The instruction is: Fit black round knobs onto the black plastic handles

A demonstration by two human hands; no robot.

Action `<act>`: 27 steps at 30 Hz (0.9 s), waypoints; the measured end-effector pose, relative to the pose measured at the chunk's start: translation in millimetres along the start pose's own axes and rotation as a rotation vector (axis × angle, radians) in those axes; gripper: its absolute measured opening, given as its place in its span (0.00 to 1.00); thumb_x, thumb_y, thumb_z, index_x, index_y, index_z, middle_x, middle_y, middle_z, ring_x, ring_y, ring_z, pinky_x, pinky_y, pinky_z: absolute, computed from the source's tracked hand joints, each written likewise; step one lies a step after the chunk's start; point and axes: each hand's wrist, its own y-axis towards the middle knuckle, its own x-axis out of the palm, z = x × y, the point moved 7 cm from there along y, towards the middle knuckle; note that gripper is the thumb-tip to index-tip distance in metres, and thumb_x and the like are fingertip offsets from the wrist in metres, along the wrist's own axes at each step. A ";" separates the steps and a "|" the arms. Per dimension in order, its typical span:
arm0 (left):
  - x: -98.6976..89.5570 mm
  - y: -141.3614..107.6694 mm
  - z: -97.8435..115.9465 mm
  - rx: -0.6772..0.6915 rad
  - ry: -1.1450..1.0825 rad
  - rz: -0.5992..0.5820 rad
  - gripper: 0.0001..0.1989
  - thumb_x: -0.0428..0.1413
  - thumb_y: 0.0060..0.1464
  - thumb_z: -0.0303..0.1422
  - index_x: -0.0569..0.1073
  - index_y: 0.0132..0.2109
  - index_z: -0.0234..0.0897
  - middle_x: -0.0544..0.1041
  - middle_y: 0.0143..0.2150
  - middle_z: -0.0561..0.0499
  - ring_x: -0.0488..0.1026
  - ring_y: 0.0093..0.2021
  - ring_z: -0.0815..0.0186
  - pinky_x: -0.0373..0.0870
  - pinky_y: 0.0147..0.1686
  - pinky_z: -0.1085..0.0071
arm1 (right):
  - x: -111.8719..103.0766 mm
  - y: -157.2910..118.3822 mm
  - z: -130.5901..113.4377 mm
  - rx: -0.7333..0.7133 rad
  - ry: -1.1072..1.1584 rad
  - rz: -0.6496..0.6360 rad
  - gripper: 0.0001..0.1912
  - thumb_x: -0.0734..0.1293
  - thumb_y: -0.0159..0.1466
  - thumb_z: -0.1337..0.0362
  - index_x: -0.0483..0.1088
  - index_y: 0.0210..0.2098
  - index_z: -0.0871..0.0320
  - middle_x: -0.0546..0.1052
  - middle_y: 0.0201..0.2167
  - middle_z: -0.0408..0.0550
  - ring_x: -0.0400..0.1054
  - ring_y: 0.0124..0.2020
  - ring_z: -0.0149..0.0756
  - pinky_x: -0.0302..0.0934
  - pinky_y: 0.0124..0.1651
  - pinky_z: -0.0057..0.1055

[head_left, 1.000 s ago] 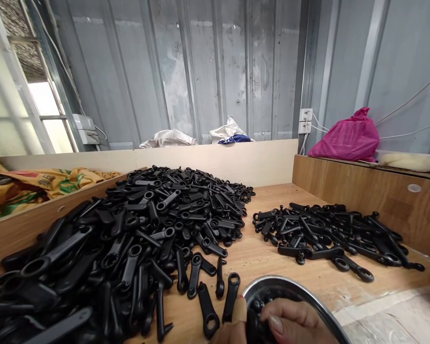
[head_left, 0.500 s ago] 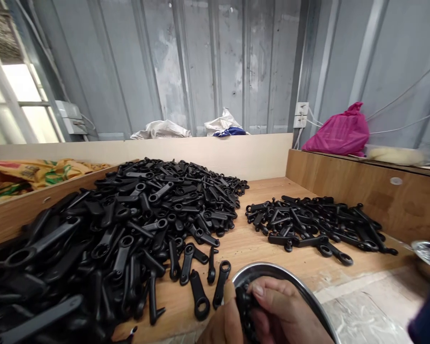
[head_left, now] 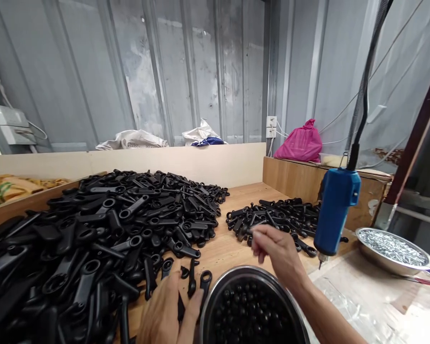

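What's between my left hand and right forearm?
The head view shows a round silver metal bowl holding small, shiny black balls, with a black ring-ended lever between its rim and the left hand.

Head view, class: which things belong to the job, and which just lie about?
Likely the job's:
large black-part pile, near left hand
smaller black-part pile, near right hand
bowl of rounded black pieces
hanging blue power tool
bowl of small metal pieces

Seemingly lying about:
pink bag
white bags
yellow sacks

Wkshp: pwr tool (head_left: 332,210), blk parts (head_left: 134,207)
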 end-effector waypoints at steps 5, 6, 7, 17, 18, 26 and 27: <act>17.3 11.7 -23.0 -0.050 0.536 -0.298 0.23 0.37 0.57 0.32 0.66 0.52 0.24 0.74 0.48 0.36 0.69 0.49 0.51 0.63 0.48 0.57 | -71.5 50.4 27.8 -0.036 -0.327 0.355 0.27 0.61 0.53 0.59 0.62 0.51 0.63 0.69 0.45 0.59 0.59 0.50 0.51 0.54 0.49 0.45; 19.4 10.6 -21.3 -0.036 0.564 -0.312 0.21 0.38 0.56 0.31 0.68 0.50 0.26 0.75 0.45 0.38 0.70 0.47 0.52 0.64 0.45 0.59 | -78.0 52.9 31.5 -0.032 -0.359 0.379 0.30 0.61 0.52 0.60 0.60 0.53 0.64 0.66 0.49 0.61 0.55 0.54 0.54 0.50 0.52 0.47; 20.8 9.1 -19.0 -0.027 0.575 -0.316 0.20 0.38 0.56 0.30 0.70 0.49 0.28 0.76 0.42 0.40 0.71 0.45 0.53 0.65 0.44 0.60 | -79.4 52.7 33.3 -0.029 -0.382 0.369 0.31 0.61 0.51 0.61 0.59 0.53 0.65 0.66 0.50 0.62 0.53 0.55 0.55 0.49 0.53 0.47; 42.7 10.1 -17.6 -0.081 0.624 -0.328 0.21 0.38 0.59 0.40 0.73 0.39 0.35 0.75 0.38 0.44 0.71 0.42 0.57 0.63 0.44 0.63 | 54.8 -57.5 6.5 -0.254 -0.763 -0.913 0.05 0.65 0.51 0.69 0.74 0.25 0.56 0.76 0.23 0.41 0.68 0.27 0.34 0.56 0.28 0.26; 45.6 12.8 -17.3 -0.074 0.635 -0.331 0.22 0.38 0.59 0.41 0.72 0.43 0.34 0.74 0.41 0.42 0.70 0.44 0.55 0.62 0.45 0.61 | 63.6 -67.6 10.9 -0.288 -0.832 -0.989 0.06 0.66 0.51 0.69 0.75 0.26 0.55 0.77 0.25 0.41 0.69 0.28 0.34 0.56 0.28 0.26; 60.0 14.9 -24.0 0.002 0.661 -0.511 0.25 0.39 0.53 0.27 0.65 0.57 0.39 0.70 0.52 0.39 0.64 0.53 0.51 0.63 0.45 0.56 | 87.9 -91.6 50.8 -0.379 -1.060 -0.957 0.09 0.63 0.58 0.66 0.75 0.30 0.55 0.78 0.26 0.48 0.71 0.27 0.38 0.60 0.27 0.30; 57.8 14.6 -28.3 -0.014 0.674 -0.515 0.24 0.41 0.53 0.29 0.65 0.56 0.39 0.68 0.54 0.39 0.62 0.55 0.50 0.63 0.46 0.56 | 87.0 -92.3 51.5 -0.388 -1.072 -0.936 0.09 0.62 0.58 0.66 0.75 0.30 0.55 0.78 0.26 0.48 0.71 0.26 0.38 0.60 0.26 0.31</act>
